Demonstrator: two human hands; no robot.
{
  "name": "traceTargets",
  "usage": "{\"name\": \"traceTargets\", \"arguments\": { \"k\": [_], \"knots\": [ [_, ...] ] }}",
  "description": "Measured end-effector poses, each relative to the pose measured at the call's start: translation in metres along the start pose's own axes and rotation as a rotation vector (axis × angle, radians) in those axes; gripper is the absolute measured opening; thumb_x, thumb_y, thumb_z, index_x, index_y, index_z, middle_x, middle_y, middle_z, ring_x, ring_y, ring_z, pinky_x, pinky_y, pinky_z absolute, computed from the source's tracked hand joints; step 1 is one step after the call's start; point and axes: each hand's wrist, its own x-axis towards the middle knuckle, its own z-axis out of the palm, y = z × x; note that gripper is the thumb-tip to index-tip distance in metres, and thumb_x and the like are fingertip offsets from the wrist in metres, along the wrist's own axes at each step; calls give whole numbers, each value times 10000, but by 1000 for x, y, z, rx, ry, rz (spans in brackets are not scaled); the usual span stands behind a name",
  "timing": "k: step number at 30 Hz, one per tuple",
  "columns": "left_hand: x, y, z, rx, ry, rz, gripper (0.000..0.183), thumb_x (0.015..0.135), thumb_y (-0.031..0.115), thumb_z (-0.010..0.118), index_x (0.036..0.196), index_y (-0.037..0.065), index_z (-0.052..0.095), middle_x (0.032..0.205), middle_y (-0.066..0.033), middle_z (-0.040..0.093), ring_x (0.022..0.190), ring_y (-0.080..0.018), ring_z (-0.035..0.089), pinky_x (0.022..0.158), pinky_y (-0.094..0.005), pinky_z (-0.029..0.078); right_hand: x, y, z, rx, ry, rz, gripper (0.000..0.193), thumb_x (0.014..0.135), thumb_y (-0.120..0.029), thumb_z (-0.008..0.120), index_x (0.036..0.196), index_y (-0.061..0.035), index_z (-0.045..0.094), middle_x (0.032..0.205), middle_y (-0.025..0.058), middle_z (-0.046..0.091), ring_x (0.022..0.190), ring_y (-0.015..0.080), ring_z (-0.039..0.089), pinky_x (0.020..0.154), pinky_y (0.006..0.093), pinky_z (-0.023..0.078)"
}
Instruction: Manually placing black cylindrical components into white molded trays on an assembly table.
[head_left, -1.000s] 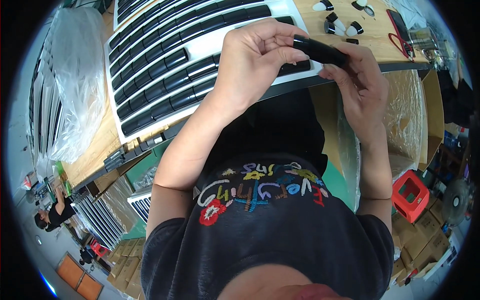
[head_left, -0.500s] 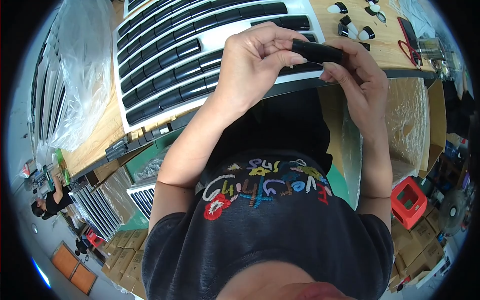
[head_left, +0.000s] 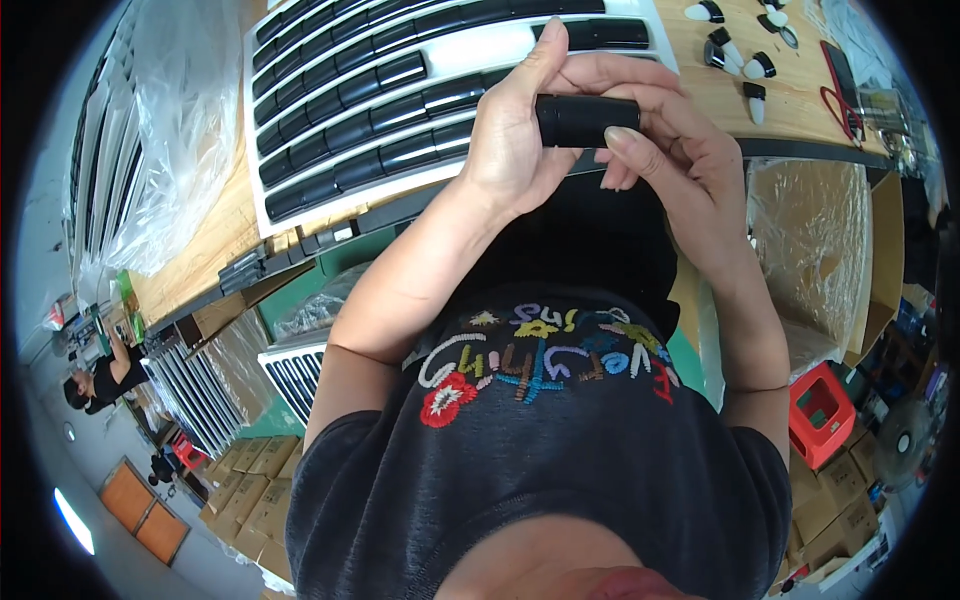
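A glossy black cylindrical tube [head_left: 588, 121] lies level between my hands, above the front edge of the table. My right hand [head_left: 690, 165] grips its right part, thumb on the near side and fingers behind. The palm of my left hand [head_left: 510, 135] rests against the tube's left end. The left thumb points up and the left fingers stretch out behind the tube, partly hidden by it. Behind my left wrist, a white tray [head_left: 470, 55] holds rows of similar black tubes, with a gap in one row.
Several small black-and-white pieces [head_left: 757, 105] lie loose on the wooden table [head_left: 800, 110], with red-handled scissors [head_left: 840, 105] farther right. Clear plastic sheeting [head_left: 185, 130] drapes at the left. A red stool [head_left: 820, 415] stands at the lower right. Other people work in the left background.
The tube has moved left and slightly down. My left hand has changed from pinching its end with the fingertips to laying the palm against it, thumb raised. The view has shifted slightly.
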Motion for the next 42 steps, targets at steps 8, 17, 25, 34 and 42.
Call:
{"name": "traceTargets", "arguments": {
  "k": [8,17,25,34,42],
  "knots": [
    [-28,-2,-6,-1,126,25,678,1067,389,192,739,-25,617,730,-114,613,584,-162,576,538,-268,469,-1,3,26,55,-14,54,279,945,-69,613,1195,56,608,954,86,683,707,82,627,622,190,494],
    [-29,39,-94,966,478,430,216,990,212,571,1145,96,668,987,-58,646,902,-155,574,810,-298,447,82,45,20,-568,43,-193,263,960,-181,599,1182,-41,612,933,62,645,899,160,628,810,319,484],
    [-41,75,-141,2062,197,273,283,882,45,618,1098,223,659,1046,-78,494,1019,-286,486,827,-422,379,129,51,36,-1165,85,-116,215,910,-247,607,964,-44,653,1113,173,500,1114,372,430,926,547,354],
    [-33,72,-120,1663,286,343,228,912,-3,611,1094,67,492,1020,-99,548,961,-223,561,830,-348,445,24,45,-156,-1179,645,-70,180,915,-136,658,1075,-53,644,976,102,578,818,216,624,769,333,496],
    [-26,5,-52,242,297,309,317,909,64,699,1202,7,591,958,-59,670,809,-115,653,753,-220,529,18,10,-84,-514,576,-62,142,941,-91,657,995,39,643,858,54,681,810,108,652,762,232,518]
  ]
}}
